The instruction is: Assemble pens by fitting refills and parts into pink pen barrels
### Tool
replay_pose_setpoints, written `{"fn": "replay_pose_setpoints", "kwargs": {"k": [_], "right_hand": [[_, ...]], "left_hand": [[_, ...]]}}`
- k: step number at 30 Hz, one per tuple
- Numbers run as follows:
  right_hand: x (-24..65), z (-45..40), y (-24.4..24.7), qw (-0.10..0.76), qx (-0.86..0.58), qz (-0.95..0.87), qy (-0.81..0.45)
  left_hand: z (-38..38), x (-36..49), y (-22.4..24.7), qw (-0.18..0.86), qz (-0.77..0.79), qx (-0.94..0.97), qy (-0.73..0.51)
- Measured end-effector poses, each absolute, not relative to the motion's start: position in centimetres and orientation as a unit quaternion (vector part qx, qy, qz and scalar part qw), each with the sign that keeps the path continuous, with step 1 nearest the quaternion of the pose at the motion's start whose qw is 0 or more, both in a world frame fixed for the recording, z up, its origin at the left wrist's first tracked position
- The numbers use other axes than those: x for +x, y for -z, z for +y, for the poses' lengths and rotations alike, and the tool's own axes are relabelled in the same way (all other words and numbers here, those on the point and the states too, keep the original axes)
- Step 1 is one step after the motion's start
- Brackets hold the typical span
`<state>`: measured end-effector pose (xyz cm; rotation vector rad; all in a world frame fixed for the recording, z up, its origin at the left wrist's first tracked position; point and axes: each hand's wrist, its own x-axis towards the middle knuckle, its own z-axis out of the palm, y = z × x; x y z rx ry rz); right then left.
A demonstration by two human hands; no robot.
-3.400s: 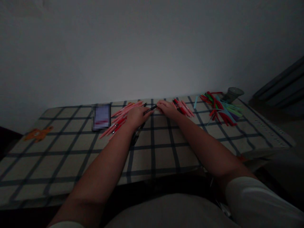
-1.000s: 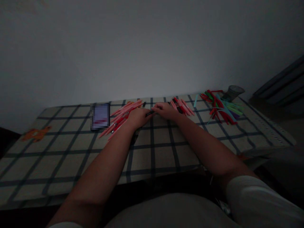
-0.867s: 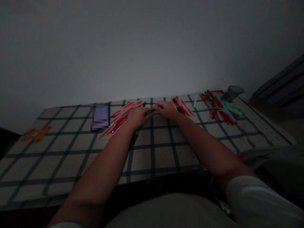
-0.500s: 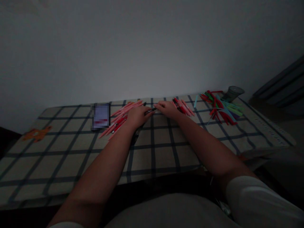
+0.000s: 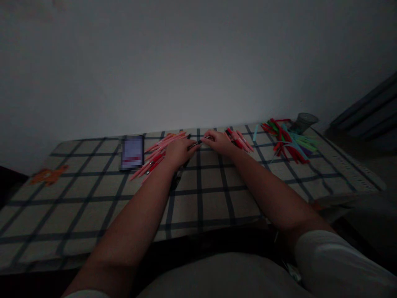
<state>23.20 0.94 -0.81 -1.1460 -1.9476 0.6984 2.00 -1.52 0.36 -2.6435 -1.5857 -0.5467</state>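
Note:
Over the middle of the tablecloth, my left hand is closed around a dark pen, whose end points at the other hand. Just right of it, my right hand pinches a small shiny pen part; its exact kind is too small to tell. Under and left of my left hand lies a pile of pink and red pens. Some black pens lie close below my left wrist, partly hidden by it. A smaller bunch of pink and red pens lies beside my right hand.
A phone or tablet with a blurred screen lies left of the pens. Colourful strips are heaped at the right, near a grey cup. An orange cut-out shape is at the far left. The wall rises behind the checked tablecloth.
My right fingers have drawn slightly away to the right, and a narrow gap now shows between them and the pen's dark end. My left hand has barely moved.

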Motion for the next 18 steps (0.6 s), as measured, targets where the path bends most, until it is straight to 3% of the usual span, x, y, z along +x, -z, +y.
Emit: {"fn": "replay_pose_setpoints", "kwargs": {"k": [9,18], "right_hand": [[23.32,1.33,1.38,0.391,-0.422,-0.755,-0.315],[23.52,1.41,1.49,0.361,-0.441,-0.776,-0.271]], "left_hand": [[-1.51,2.04,-0.30,0.012,-0.501,-0.847,0.178],[-1.83,2.20,-0.68,0.013,-0.498,-0.852,0.162]]}}
